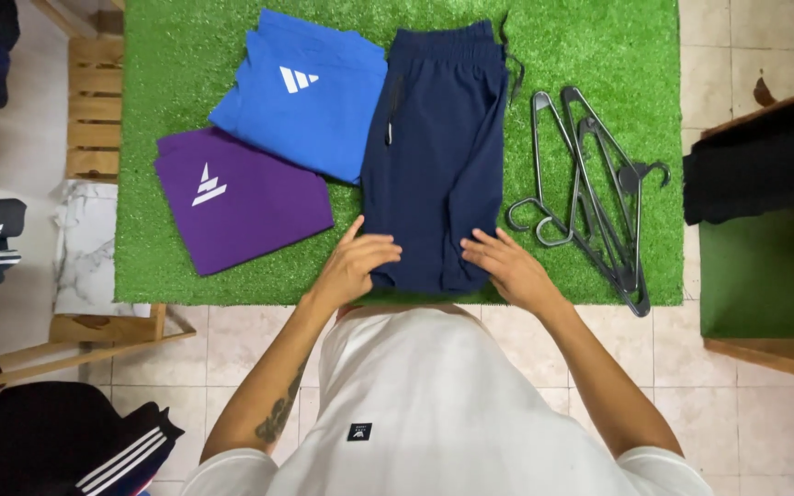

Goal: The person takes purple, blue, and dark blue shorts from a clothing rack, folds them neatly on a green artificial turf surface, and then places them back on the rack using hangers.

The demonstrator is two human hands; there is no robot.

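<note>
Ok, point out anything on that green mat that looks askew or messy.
The grey hangers lie in a loose, crossed tangle at the mat's right edge. The blue and purple folded garments sit tilted and overlapping. Both hands rest on the navy pants, which lie straight.

Both hands flat on navy trousers laid across a green worktop

The left hand point(353, 264) and right hand point(507, 266) press the navy trousers point(434, 156)' near end; folded purple point(241, 197) and blue point(310, 92) garments lie left, grey hangers point(599, 202) right, on the turf-covered worktop point(599, 46).
</note>
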